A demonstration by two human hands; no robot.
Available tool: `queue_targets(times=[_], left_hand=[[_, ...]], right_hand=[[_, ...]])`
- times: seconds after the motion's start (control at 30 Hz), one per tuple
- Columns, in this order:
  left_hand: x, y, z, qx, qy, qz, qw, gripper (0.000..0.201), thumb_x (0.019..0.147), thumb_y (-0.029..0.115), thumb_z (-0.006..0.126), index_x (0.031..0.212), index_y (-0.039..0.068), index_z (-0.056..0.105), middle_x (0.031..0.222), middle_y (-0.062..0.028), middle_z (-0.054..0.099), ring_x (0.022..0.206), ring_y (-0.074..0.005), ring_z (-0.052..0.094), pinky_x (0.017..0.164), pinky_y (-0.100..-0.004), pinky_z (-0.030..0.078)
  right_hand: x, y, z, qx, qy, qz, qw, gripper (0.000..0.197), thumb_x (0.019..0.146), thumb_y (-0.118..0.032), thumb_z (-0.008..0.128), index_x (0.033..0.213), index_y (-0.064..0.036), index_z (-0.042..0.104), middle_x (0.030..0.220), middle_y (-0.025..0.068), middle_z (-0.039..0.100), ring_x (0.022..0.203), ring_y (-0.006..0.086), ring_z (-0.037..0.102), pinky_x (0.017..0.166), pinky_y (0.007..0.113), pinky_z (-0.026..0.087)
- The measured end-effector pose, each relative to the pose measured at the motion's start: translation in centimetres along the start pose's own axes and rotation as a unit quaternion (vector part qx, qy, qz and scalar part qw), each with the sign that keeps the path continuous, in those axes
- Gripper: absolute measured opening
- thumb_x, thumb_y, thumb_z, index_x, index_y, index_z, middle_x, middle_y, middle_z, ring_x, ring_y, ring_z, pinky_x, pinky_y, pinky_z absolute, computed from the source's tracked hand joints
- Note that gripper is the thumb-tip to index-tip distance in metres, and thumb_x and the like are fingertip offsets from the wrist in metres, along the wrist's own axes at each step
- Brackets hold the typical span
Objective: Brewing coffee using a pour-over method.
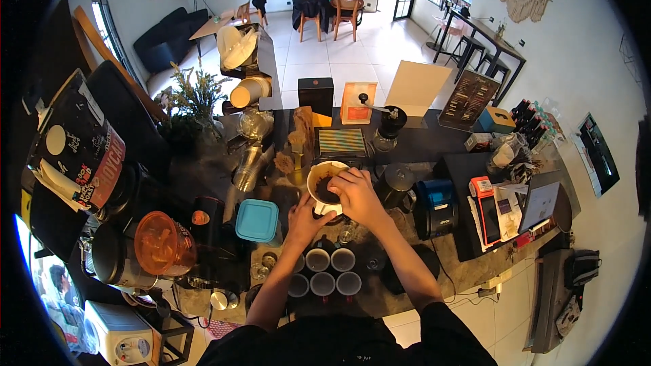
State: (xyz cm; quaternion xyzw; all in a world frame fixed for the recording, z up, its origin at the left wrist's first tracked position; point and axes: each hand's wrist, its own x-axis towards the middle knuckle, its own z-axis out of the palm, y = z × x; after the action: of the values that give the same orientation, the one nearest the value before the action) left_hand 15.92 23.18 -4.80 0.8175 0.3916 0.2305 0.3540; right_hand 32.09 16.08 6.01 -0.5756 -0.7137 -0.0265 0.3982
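A white coffee dripper (327, 207) stands on the counter in front of me, lined with a pale paper filter (316, 175) that has dark coffee grounds (325, 191) inside. My left hand (305, 219) grips the dripper low on its left side. On the right, my right hand (357, 196) has its bent fingers at the filter's rim, pinching the paper; the fingertips are partly hidden. Several cups (317, 259) are grouped on the near side of the dripper, between my forearms.
A blue-lidded container (258, 219) sits left of my left hand. A dark kettle (397, 186) and a blue-black machine (435, 209) stand to the right. Beyond the dripper are a hand grinder (389, 126) and a ridged tray (341, 141). An orange tub (163, 242) is at left.
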Motion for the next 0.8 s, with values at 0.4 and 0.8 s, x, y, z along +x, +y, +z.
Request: queue_targets(times=[0.4,0.8], left_hand=[[-0.1,0.0,0.1,-0.006,0.012,0.010,1.000,0.068,0.080,0.054,0.074,0.131,0.011,0.060,0.142,-0.0025,0.052,0.124,-0.0283,0.055,0.102,-0.0555,0.035],[-0.2,0.5,-0.2,-0.013,0.015,0.006,1.000,0.067,0.080,0.053,0.075,0.130,0.011,0.061,0.142,-0.0024,0.052,0.125,-0.0280,0.055,0.103,-0.0558,0.034]], right_hand=[[0.4,-0.6,-0.7,0.004,-0.003,-0.004,1.000,0.011,0.090,-0.013,0.060,0.091,-0.0039,0.066,0.092,0.0088,0.064,0.093,0.0287,0.056,0.085,0.040,0.037],[0.2,0.0,0.0,-0.040,0.017,0.008,0.999,0.012,0.091,-0.014,0.062,0.095,-0.0049,0.067,0.096,0.0068,0.064,0.091,0.0273,0.055,0.085,0.040,0.038]])
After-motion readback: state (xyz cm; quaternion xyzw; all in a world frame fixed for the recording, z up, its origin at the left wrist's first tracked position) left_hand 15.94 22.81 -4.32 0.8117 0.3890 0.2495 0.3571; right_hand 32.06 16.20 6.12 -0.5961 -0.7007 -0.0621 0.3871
